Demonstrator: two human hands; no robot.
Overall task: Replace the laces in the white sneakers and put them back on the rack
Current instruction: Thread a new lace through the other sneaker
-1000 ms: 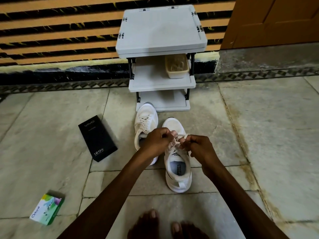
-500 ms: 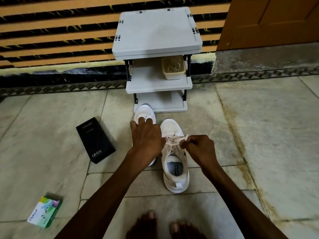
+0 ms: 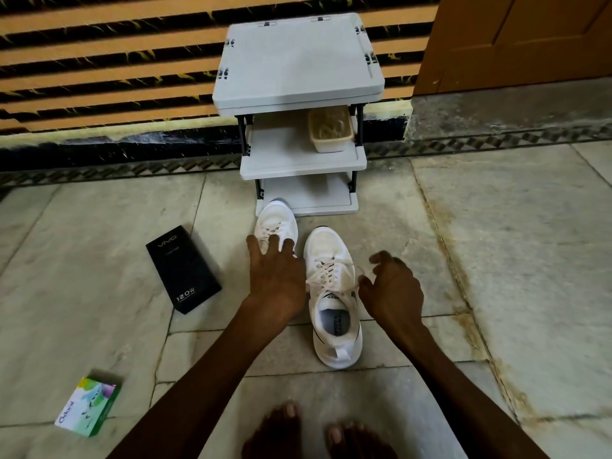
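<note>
Right hand (image 3: 394, 288) let go of the laces (image 3: 328, 276). Half a second earlier it was pinching them at the tongue of the near sneaker (image 3: 334, 303); a second earlier both hands were on that knot. In the current frame it sat just right of centre, beside that shoe, with fingers loosely curled, thumb apart and nothing in it.

Left hand (image 3: 276, 279) had left the knot first. By this frame it was spread flat, fingers straight, over the heel half of the far sneaker (image 3: 276, 223). It probably touched the shoe, but the hand hid the contact, so I couldn't confirm that. No grip had formed either way.

Positions:
- Near sneaker was on the floor at frame centre, toe pointing up-frame, with the lace crossed through the eyelets and ends lying loose across the tongue.
- Far sneaker was just left of it and further up-frame, also laced, with its toe at the front edge of the rack's (image 3: 298, 77) bottom shelf.
- Rack stood at top centre. A beige basket (image 3: 331, 130) sat on the right of the middle shelf, and the rest of that shelf was bare.
- A black box (image 3: 183, 270) lay at left of centre and a green carton (image 3: 87, 407) at lower left, neither being handled.

Read: lacing looked finished on both shoes — tying hands off, both laced. The step in hand looked like the pickup, with the left going for the far shoe and the right free for the near one. Neither shoe was on a shelf yet, so the rack step was still open.
</note>
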